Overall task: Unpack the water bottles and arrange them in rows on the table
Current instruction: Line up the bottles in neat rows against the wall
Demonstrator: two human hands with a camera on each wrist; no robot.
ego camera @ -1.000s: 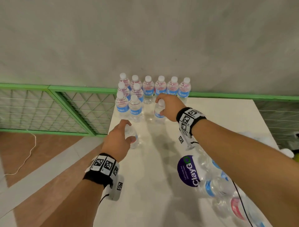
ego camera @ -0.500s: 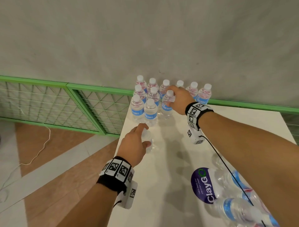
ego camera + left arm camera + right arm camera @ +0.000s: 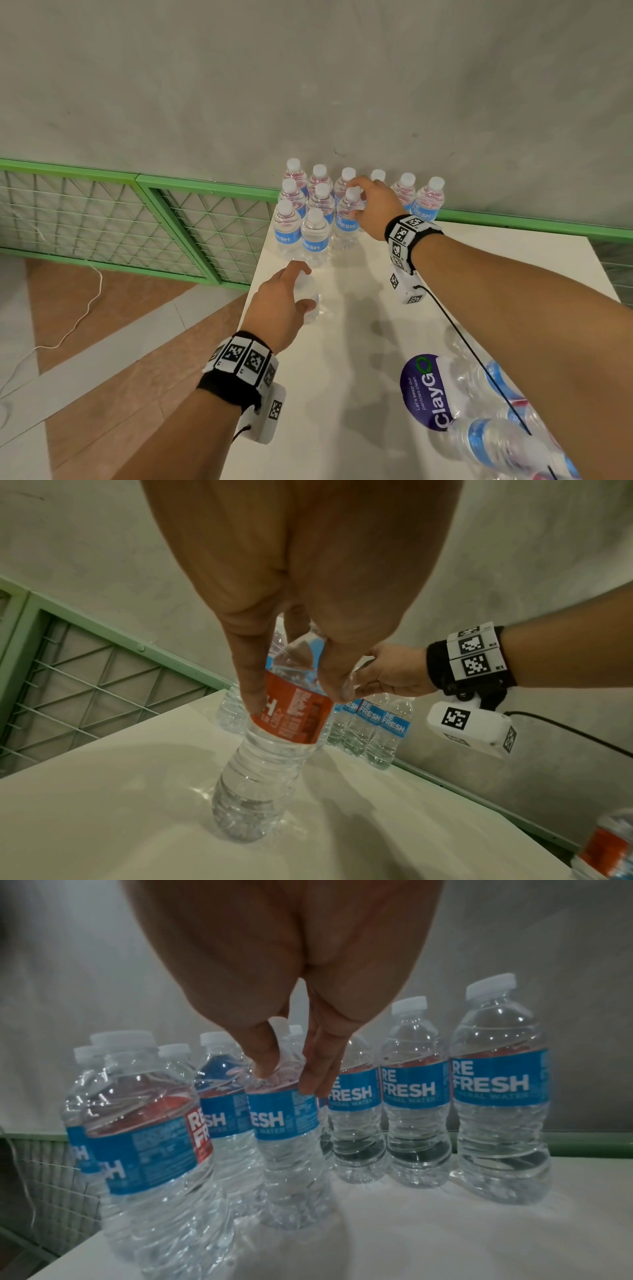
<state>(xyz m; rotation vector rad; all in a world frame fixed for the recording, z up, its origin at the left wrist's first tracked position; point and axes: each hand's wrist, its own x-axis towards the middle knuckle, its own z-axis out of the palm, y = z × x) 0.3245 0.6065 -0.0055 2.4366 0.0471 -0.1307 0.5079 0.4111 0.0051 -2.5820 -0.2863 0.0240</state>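
Gripping 2 bottles, left hand [image 3: 279, 303], right hand [image 3: 375, 209]

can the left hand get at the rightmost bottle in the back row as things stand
Probably not. The left hand grips a bottle, and the right hand lies across the path to the rightmost bottle.

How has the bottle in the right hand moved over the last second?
Yes. The right hand has carried its bottle away from the person, closing the gap to the back row of bottles by the wall.

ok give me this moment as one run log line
left hand: grips lone bottle upright on table | right hand: pinches bottle neck at rows | pack: part unpacked
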